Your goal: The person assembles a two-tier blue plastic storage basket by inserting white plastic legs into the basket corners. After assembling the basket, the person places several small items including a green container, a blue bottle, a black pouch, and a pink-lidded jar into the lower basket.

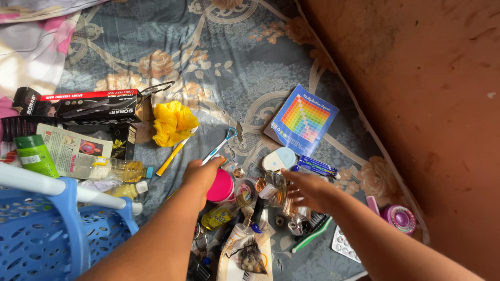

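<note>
Floral bedsheet (234, 57), heavily cluttered. My left hand (202, 176) grips a pink-lidded jar (221, 187); right hand (307, 188) spread loose above a glass perfume bottle (274, 188). Blue basket (52, 229) left; yellow cloth (173, 123), toothbrush (219, 145) beyond.

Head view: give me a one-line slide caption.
Left hand grips a round pink jar while the right hand hovers open over clear glass bottles on a floral bedsheet.

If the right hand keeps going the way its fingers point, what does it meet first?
Probably the small glass bottle just past the right hand; beyond it sits the pink-lidded jar. Depth is unclear.
</note>
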